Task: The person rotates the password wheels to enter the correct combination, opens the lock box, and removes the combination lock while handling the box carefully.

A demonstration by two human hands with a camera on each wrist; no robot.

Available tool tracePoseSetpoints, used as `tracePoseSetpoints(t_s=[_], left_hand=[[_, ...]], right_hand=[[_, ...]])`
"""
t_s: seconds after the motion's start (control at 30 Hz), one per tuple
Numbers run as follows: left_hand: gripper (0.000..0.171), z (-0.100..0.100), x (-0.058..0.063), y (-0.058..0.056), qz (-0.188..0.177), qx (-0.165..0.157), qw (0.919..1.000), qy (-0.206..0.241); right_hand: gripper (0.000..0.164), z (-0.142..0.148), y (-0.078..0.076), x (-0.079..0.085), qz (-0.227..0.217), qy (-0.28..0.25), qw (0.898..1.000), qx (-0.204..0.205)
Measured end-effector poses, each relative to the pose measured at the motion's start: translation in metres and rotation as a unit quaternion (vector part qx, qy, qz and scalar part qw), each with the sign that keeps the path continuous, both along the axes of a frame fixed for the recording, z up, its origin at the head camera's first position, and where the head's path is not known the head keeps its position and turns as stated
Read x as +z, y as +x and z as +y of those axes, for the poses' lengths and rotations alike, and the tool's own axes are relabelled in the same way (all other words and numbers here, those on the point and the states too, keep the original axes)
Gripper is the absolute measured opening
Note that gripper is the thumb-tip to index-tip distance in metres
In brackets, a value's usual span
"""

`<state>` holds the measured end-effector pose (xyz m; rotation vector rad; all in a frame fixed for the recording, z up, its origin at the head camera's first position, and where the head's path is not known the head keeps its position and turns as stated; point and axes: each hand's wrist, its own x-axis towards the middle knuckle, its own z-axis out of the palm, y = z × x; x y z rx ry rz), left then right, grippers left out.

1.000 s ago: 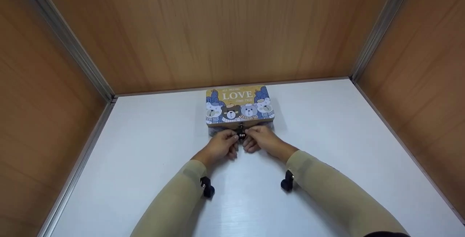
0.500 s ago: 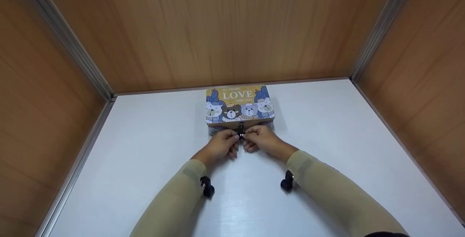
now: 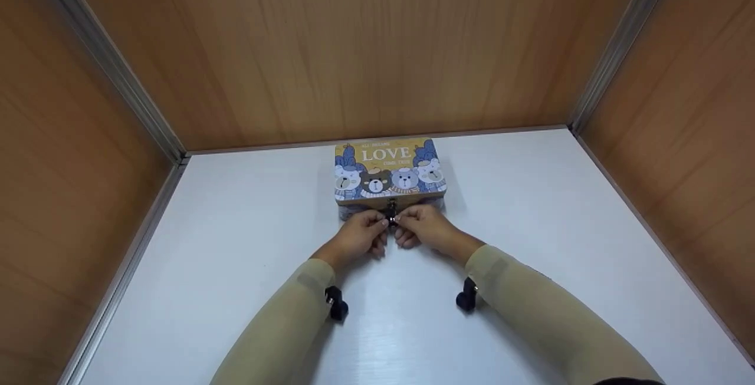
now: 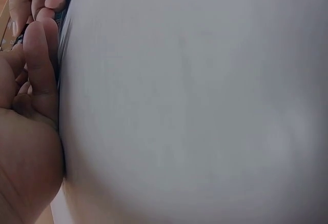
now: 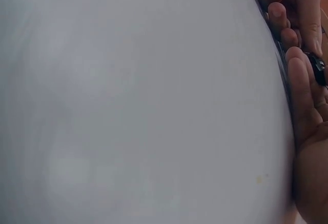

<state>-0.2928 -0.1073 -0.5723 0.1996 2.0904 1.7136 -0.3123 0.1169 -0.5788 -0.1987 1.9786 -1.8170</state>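
L hand (image 3: 356, 236) + R hand (image 3: 430, 227) on small blk lock (image 3: 391, 217)

Both pinch it betw. thumb & fingertips, close tog., at ctr front of the closed bear-print box (image 3: 387, 164). Lock's prob. metal: light, stiff, a bit slick; best held by its sides. Box looks like thin tin, might dent.

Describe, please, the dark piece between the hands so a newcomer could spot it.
On the white table, near the back wall, sits a box printed with LOVE and bears. At its front, pinched between left hand and right hand, is a small padlock-like piece, shiny black against the colourful box.
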Motion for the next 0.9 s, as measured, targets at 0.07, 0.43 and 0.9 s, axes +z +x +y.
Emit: tracePoseSetpoints(t_s=[0.07, 0.43, 0.9], left_hand=[[0.019, 0.0001, -0.0001, -0.0001, -0.001, 0.000, 1.0000, 0.001], [0.018, 0.0005, -0.0014, -0.0021, -0.001, 0.007, 0.9999, -0.007], [0.019, 0.0007, 0.0008, 0.0003, 0.002, 0.004, 1.0000, -0.003]], right_hand=[[0.021, -0.0006, 0.0004, 0.0006, 0.000, 0.000, 1.000, -0.002], [0.036, -0.0025, 0.0010, 0.0038, -0.013, -0.009, 1.000, -0.026], [0.018, -0.0023, 0.0031, 0.0049, -0.009, -0.012, 0.999, -0.035]])
